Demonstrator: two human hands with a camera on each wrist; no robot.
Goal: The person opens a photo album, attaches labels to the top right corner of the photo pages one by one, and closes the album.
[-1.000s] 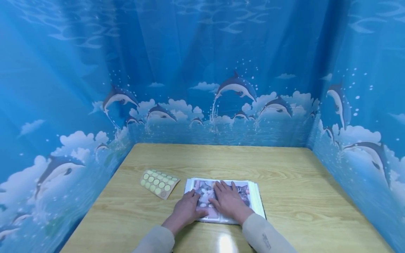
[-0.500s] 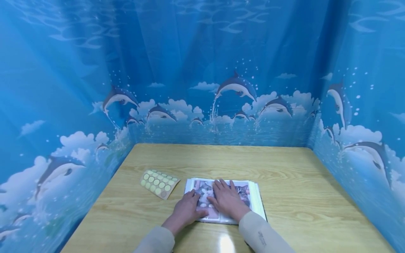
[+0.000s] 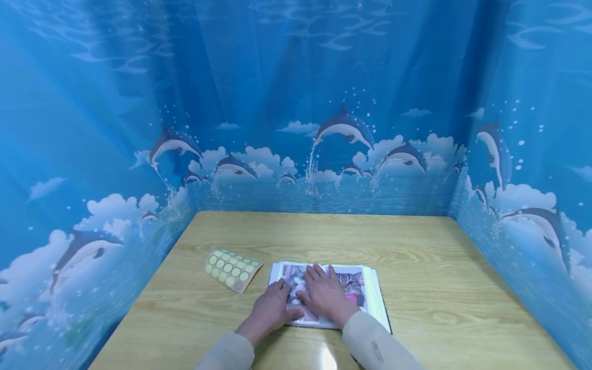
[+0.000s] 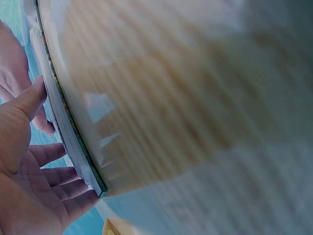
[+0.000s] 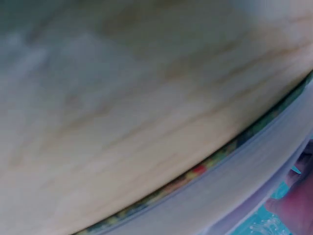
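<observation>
An open photo album [image 3: 380,304] with thick white page edges lies on the table, showing cat photos on both pages. My left hand [image 3: 274,304] rests along its left page, fingers spread at the edge. Fingers extended, my right hand [image 3: 326,294] lies on the pages near the fold, partly covering the left cat photo [image 3: 298,280]. The tabby photo [image 3: 353,288] on the right page shows beyond it. In the left wrist view, straight fingertips of my left hand [image 4: 34,171] touch the page stack. The right wrist view shows the album's colourful patterned cover edge [image 5: 198,170].
A sheet of round pale-green stickers [image 3: 231,268] lies on the wooden table [image 3: 430,267], left of the album. Blue dolphin-print curtains [image 3: 259,103] surround the table at the back and both sides.
My right hand has slid left across the pages, uncovering more of the tabby photo, including a pink patch. The left hand has stayed in place.
</observation>
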